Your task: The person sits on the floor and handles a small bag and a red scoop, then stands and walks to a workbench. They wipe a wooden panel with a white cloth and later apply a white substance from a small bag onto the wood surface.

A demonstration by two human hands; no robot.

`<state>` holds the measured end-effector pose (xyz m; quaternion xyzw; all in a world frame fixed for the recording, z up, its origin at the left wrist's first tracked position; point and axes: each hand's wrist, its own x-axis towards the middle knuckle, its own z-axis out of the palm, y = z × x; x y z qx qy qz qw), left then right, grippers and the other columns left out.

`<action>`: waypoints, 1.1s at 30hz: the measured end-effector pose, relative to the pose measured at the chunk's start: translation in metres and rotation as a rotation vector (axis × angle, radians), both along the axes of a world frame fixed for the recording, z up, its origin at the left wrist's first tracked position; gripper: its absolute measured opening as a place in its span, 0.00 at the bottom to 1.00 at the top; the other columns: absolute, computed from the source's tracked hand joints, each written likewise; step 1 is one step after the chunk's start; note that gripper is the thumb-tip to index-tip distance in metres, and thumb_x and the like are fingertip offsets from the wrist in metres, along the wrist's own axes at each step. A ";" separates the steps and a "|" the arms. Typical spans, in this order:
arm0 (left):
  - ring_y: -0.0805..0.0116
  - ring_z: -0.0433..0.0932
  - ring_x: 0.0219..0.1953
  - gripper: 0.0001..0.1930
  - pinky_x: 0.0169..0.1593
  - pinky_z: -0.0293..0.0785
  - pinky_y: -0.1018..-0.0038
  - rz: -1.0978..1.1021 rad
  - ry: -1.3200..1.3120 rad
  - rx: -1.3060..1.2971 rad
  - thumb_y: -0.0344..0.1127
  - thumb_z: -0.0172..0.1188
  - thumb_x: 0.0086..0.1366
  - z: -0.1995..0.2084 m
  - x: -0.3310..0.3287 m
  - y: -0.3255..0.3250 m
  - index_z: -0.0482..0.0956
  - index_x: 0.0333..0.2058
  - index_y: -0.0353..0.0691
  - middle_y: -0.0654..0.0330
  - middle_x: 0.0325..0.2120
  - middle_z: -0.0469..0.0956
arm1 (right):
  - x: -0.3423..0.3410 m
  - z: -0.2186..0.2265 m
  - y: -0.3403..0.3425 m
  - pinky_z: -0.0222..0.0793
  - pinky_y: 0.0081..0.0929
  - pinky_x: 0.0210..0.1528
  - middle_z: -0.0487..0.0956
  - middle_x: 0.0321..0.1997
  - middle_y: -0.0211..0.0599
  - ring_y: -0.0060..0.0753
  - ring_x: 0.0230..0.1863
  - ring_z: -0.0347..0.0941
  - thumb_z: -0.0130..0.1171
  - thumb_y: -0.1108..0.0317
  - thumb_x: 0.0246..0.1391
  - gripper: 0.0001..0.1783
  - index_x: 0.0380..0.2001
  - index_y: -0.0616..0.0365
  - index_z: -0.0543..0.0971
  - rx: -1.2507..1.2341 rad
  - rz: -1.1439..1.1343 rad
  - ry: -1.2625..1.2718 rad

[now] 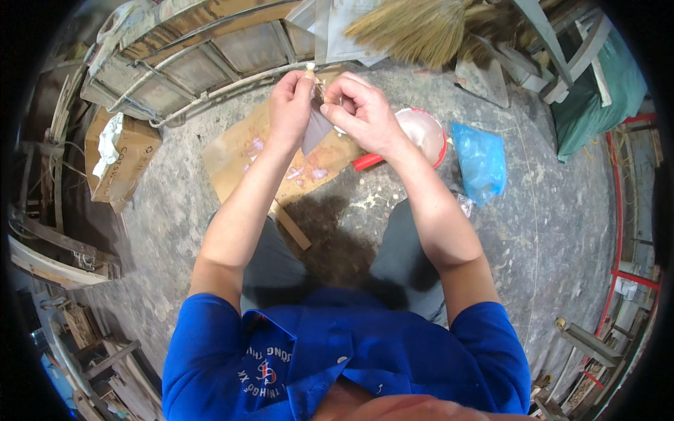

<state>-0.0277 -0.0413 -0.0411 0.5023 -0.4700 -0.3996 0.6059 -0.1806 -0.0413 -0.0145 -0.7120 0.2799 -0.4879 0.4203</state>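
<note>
My left hand [289,112] is closed in a pinch on a small white-tipped piece [309,67], whose pale tip pokes up past the thumb and fingertips. Close beside it, my right hand [361,114] has its fingers curled and pinched together; what lies between them is too small to make out. A thin lilac-grey sheet [318,133] hangs down between the two hands, its lower end narrowing. Beneath them a flat piece of cardboard [235,158] lies on the floor, with pinkish-white smears and scraps on it.
Right of the cardboard stands a red-rimmed container [444,140] with pale contents, and a blue plastic bag [479,165]. A wooden strip [291,226] lies between my knees. A cardboard box [123,158] is at left, a wooden frame [210,63] behind, a straw broom [414,31] at the back.
</note>
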 end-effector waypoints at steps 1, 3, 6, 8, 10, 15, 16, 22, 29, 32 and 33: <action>0.79 0.70 0.29 0.09 0.33 0.66 0.80 -0.011 0.035 0.017 0.36 0.53 0.64 0.004 -0.011 -0.003 0.76 0.35 0.35 0.67 0.26 0.74 | -0.005 -0.007 -0.001 0.58 0.15 0.24 0.69 0.22 0.24 0.13 0.21 0.60 0.55 0.71 0.52 0.05 0.24 0.59 0.73 0.050 0.020 -0.101; 0.80 0.70 0.32 0.11 0.35 0.66 0.80 -0.053 0.151 0.067 0.37 0.56 0.63 0.005 -0.013 -0.003 0.75 0.38 0.36 0.66 0.29 0.74 | -0.008 -0.003 -0.002 0.53 0.16 0.20 0.65 0.17 0.21 0.15 0.17 0.58 0.53 0.66 0.52 0.10 0.18 0.53 0.69 0.549 0.137 -0.345; 0.79 0.70 0.33 0.13 0.36 0.67 0.81 -0.200 0.221 0.027 0.37 0.55 0.64 -0.002 -0.012 0.004 0.74 0.44 0.38 0.67 0.32 0.73 | -0.027 -0.017 -0.024 0.44 0.16 0.14 0.54 0.12 0.16 0.15 0.12 0.49 0.51 0.60 0.51 0.17 0.13 0.45 0.60 1.395 0.647 -0.864; 0.76 0.69 0.34 0.10 0.37 0.66 0.78 -0.352 -0.374 -0.219 0.34 0.52 0.65 -0.004 0.008 0.004 0.74 0.40 0.34 0.63 0.32 0.72 | -0.028 -0.029 -0.035 0.42 0.15 0.13 0.54 0.12 0.15 0.13 0.12 0.48 0.50 0.60 0.53 0.17 0.14 0.43 0.61 1.458 0.633 -0.771; 0.70 0.69 0.33 0.09 0.39 0.66 0.75 -0.442 -0.548 -0.160 0.32 0.48 0.65 0.007 0.008 0.009 0.74 0.36 0.31 0.59 0.30 0.71 | -0.030 -0.041 -0.044 0.39 0.14 0.13 0.55 0.13 0.13 0.10 0.12 0.48 0.53 0.61 0.53 0.17 0.14 0.44 0.62 1.392 0.736 -0.650; 0.68 0.70 0.32 0.10 0.39 0.67 0.74 -0.607 -0.989 -0.007 0.31 0.46 0.65 0.013 -0.008 0.015 0.71 0.37 0.29 0.52 0.28 0.73 | -0.020 -0.034 -0.018 0.62 0.34 0.18 0.69 0.13 0.34 0.36 0.15 0.67 0.55 0.62 0.50 0.10 0.23 0.57 0.73 0.215 -0.188 0.312; 0.69 0.70 0.32 0.10 0.39 0.67 0.73 -0.491 -0.920 -0.104 0.31 0.46 0.66 0.002 -0.006 0.012 0.70 0.37 0.29 0.52 0.29 0.73 | -0.015 -0.025 -0.009 0.61 0.33 0.17 0.68 0.13 0.33 0.35 0.14 0.66 0.54 0.62 0.50 0.10 0.22 0.56 0.73 -0.002 -0.324 0.519; 0.70 0.72 0.38 0.12 0.43 0.68 0.75 -0.315 0.052 0.112 0.37 0.47 0.68 -0.018 0.021 -0.013 0.72 0.40 0.33 0.59 0.35 0.74 | -0.001 -0.009 0.005 0.55 0.28 0.13 0.64 0.12 0.28 0.27 0.11 0.60 0.50 0.64 0.49 0.10 0.18 0.53 0.71 0.102 -0.248 0.180; 0.66 0.73 0.37 0.09 0.41 0.66 0.68 -0.651 -0.823 -0.196 0.31 0.46 0.66 0.031 -0.020 0.014 0.72 0.39 0.33 0.53 0.32 0.75 | -0.047 -0.024 -0.035 0.53 0.25 0.12 0.62 0.10 0.26 0.23 0.10 0.60 0.50 0.64 0.45 0.11 0.14 0.52 0.67 1.236 0.530 -0.171; 0.66 0.73 0.38 0.11 0.42 0.67 0.71 -0.583 -0.910 -0.105 0.30 0.47 0.65 0.014 -0.012 0.011 0.72 0.41 0.31 0.52 0.35 0.76 | -0.023 -0.023 -0.009 0.67 0.40 0.21 0.72 0.13 0.44 0.46 0.19 0.73 0.50 0.64 0.46 0.11 0.16 0.59 0.71 0.065 -0.363 0.422; 0.66 0.73 0.39 0.11 0.44 0.67 0.73 -0.523 -0.773 -0.052 0.31 0.47 0.65 0.003 -0.002 0.011 0.72 0.42 0.31 0.53 0.36 0.76 | -0.019 0.003 0.006 0.69 0.48 0.36 0.75 0.22 0.56 0.59 0.31 0.74 0.49 0.63 0.48 0.14 0.23 0.64 0.74 0.020 -0.283 0.621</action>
